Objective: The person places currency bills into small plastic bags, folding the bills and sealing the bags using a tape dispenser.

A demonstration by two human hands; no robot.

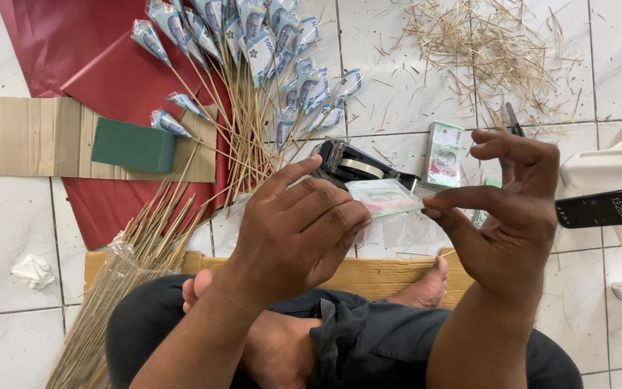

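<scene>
While the person sits cross-legged on the white tile floor (8,238), the work looks partly done.

Left hand: the left hand (296,230) is curled, with fingers closed on one end of a pale paper banknote in a clear plastic sleeve (383,197).
Right hand: the right hand (505,209) pinches the other end of the same note between thumb and a fingertip; the other fingers are spread up and open.
Where the note is: it is up in the air between both hands, above the person's lap, flat and not yet rolled.
Done so far: a bunch of thin bamboo sticks with rolled banknote cones on their tips (246,43) lies on the floor, partly over the dark red paper sheet (88,50). That looks like many finished ones.
Still left: a bundle of bare bamboo sticks in clear wrap (120,281) lies by the left knee, and a small stack of banknotes (443,153) lies on the floor. So I think plenty more is to be made.
Nearby: a black tape dispenser (354,167) sits just behind the hands, a green foam block (133,145) rests on a brown cardboard strip (30,137), and a heap of snipped stick bits (484,50) is farther off.
</scene>
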